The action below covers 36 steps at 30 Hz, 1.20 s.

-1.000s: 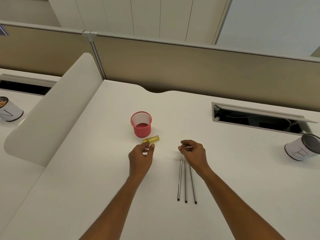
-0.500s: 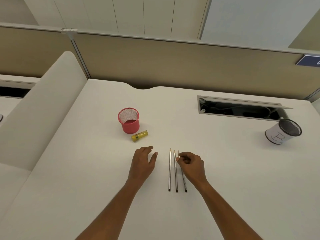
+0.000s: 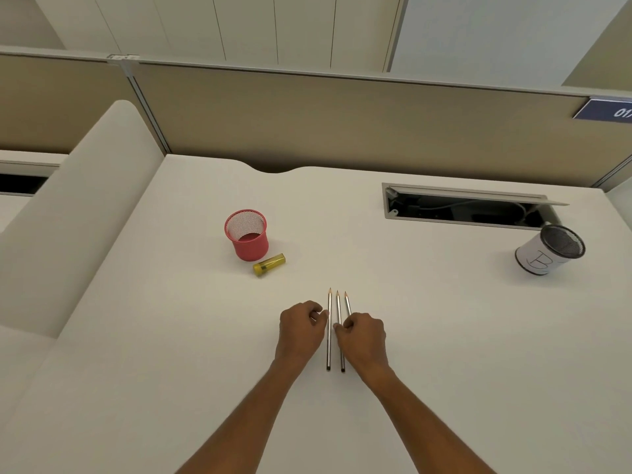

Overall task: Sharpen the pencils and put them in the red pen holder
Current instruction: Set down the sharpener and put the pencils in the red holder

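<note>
Two bare hands: left hand (image 3: pixel 301 328), right hand (image 3: pixel 364 333). Knuckle ridges visible on both. Wrists bare. Left forearm (image 3: pixel 246 415) and right forearm (image 3: pixel 420 419) uncovered all the way to the bottom frame edge, slim, smooth-looking. Nails and finer skin detail too small to tell. Upper arms and torso out of frame.

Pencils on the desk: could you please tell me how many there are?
3, side by side on the desk: left pencil by the left hand, middle pencil beside the right hand, right pencil partly hidden under that hand.
</note>
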Each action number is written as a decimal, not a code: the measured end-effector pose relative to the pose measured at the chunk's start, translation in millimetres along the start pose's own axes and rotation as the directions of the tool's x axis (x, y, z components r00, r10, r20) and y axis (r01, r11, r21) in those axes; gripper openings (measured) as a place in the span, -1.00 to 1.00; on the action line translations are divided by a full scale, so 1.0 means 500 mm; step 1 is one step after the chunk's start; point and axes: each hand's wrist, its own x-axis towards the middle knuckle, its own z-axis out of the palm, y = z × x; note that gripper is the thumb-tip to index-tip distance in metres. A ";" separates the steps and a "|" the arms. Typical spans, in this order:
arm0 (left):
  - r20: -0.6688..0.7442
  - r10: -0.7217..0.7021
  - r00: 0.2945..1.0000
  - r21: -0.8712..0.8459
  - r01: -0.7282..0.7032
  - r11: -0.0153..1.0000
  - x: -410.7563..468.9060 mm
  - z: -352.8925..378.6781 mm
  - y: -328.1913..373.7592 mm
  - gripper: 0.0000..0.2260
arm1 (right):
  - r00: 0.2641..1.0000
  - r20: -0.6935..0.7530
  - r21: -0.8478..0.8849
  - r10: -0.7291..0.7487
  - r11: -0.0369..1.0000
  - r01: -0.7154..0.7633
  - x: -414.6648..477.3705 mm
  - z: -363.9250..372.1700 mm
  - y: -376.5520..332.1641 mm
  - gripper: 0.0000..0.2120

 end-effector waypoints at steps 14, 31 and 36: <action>-0.028 -0.064 0.998 -0.016 0.064 0.998 0.003 0.001 0.013 -0.84 | 0.997 0.065 -0.082 0.043 0.996 -0.038 -0.002 -0.012 -0.048 -0.69; 0.021 -0.287 0.958 0.069 0.285 0.956 0.008 0.032 0.040 -0.73 | 0.995 -0.026 0.346 0.098 0.934 -0.083 0.006 -0.191 0.057 -0.84; 0.018 -0.291 0.957 0.097 0.288 0.953 0.013 0.035 0.049 -0.80 | 0.994 -0.005 0.388 0.113 0.916 -0.102 -0.001 -0.197 0.084 -0.85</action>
